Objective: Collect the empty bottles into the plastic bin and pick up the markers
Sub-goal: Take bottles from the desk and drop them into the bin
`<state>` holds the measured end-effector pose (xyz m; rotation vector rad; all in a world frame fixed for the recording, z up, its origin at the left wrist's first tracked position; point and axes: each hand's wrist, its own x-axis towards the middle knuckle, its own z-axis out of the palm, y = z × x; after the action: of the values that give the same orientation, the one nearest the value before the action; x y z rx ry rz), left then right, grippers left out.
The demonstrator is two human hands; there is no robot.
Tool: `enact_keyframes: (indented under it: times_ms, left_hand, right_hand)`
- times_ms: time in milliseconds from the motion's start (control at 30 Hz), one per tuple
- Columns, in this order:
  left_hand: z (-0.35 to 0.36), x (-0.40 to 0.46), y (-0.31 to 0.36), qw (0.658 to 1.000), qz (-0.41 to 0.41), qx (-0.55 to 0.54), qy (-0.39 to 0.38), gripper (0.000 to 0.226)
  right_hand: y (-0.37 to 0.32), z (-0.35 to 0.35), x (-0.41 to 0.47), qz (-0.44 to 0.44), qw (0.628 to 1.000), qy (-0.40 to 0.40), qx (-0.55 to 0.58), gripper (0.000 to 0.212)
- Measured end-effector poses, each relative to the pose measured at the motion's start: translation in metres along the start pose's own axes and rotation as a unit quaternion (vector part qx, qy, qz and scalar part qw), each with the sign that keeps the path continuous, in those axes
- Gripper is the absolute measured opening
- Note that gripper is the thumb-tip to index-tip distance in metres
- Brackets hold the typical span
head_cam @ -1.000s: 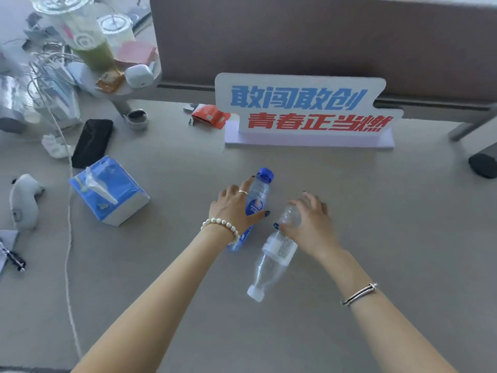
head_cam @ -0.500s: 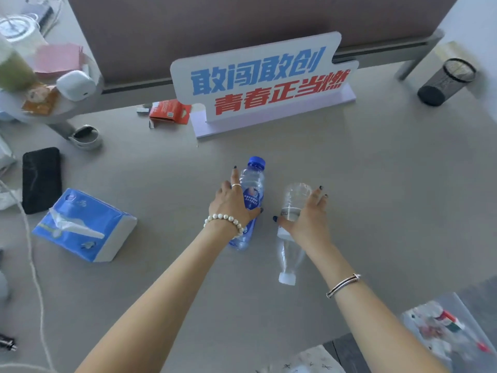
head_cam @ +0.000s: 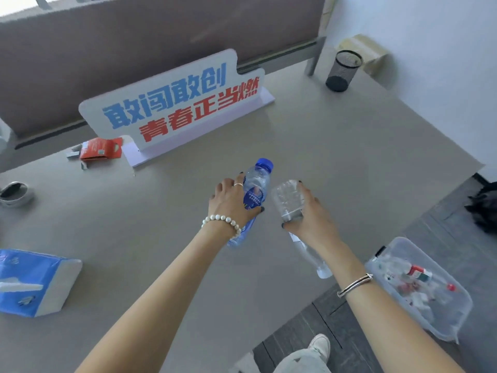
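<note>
My left hand (head_cam: 232,201) grips a clear bottle with a blue cap and blue label (head_cam: 257,184), held above the grey desk, cap pointing away from me. My right hand (head_cam: 312,216) grips a clear bottle with a white cap (head_cam: 288,197); its base points away and its cap points down toward me. A clear plastic bin (head_cam: 457,321) stands on the floor to the right of the desk, below my right forearm, with several bottles inside. No markers are visible.
A white sign with blue and red characters (head_cam: 172,103) stands at the back of the desk (head_cam: 349,157). A black mesh pen cup (head_cam: 343,71) is at the far right, a blue tissue pack (head_cam: 35,281) at the left, a red packet (head_cam: 100,149) by the sign.
Both hands have raised their bottles off the desk. The view has swung right, bringing the plastic bin and the floor into sight.
</note>
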<state>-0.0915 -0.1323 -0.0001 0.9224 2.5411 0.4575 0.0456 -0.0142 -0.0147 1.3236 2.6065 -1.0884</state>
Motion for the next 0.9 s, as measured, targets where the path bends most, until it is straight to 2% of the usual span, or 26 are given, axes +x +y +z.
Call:
enact_keyframes:
  times_ms: [167,300,567,733,900]
  left_hand:
    - [0.030,-0.001,0.100,0.997,0.062,-0.037,-0.012,0.092]
    - [0.064,-0.007,0.193,0.991,0.128,-0.013,-0.027,0.091]
    - [0.151,-0.031,0.363,0.971,0.228,0.043,-0.051,0.090]
    - [0.192,-0.039,0.435,0.955,0.279,0.073,-0.073,0.089]
    - [0.218,-0.033,0.476,0.943,0.309,0.080,-0.091,0.090]
  right_hand:
    - [0.076,-0.068,-0.020,0.012,0.998,0.068,0.008,0.095]
    - [0.153,-0.133,-0.040,0.012,0.993,0.116,-0.002,0.094]
    - [0.302,-0.242,-0.081,0.065,0.987,0.141,-0.033,0.096]
    - [0.370,-0.284,-0.104,0.108,0.981,0.160,-0.026,0.097]
    - [0.414,-0.305,-0.111,0.145,0.975,0.167,-0.021,0.098]
